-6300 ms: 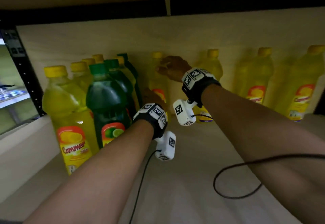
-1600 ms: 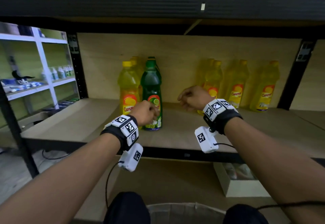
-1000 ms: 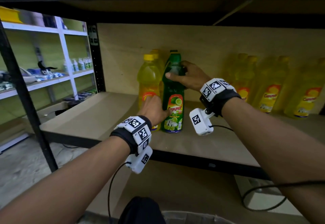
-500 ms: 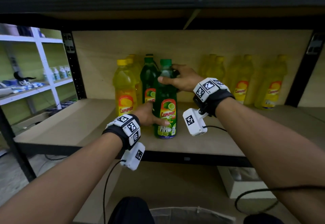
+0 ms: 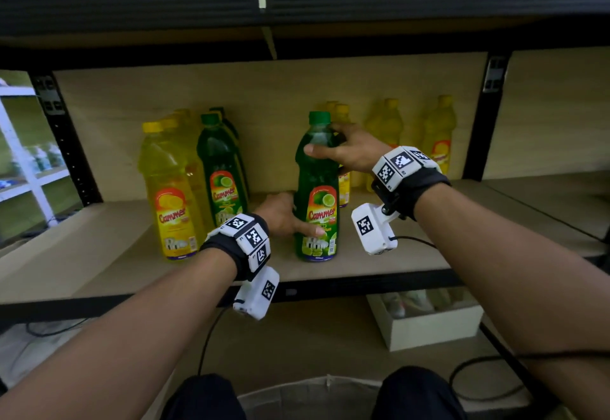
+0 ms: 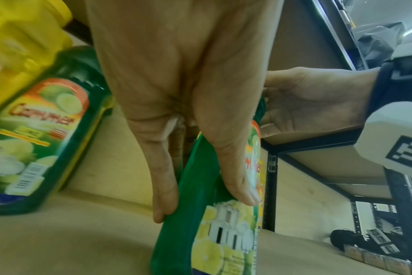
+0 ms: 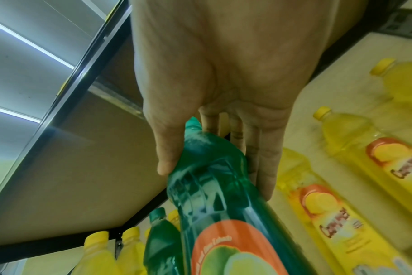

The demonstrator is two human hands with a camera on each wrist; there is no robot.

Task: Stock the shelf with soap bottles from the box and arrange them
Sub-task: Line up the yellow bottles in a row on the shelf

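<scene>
Fingers (image 6: 165,189) of the left hand (image 5: 284,215) pinch the low body of the green soap bottle (image 5: 317,188), thumb across its label. Bottle stands upright at frame centre, near the shelf (image 5: 99,274) front edge, btwn the mixed cluster at left and yellow bottles at right. Right hand (image 5: 350,150) wraps the shoulder below the cap. Full, so prob. heavy; smooth plastic, slippery (label area grips better).

The green soap bottle (image 5: 317,188) (green cap, lime picture on its label) stands upright near the front of the wooden shelf (image 5: 99,271).
</scene>
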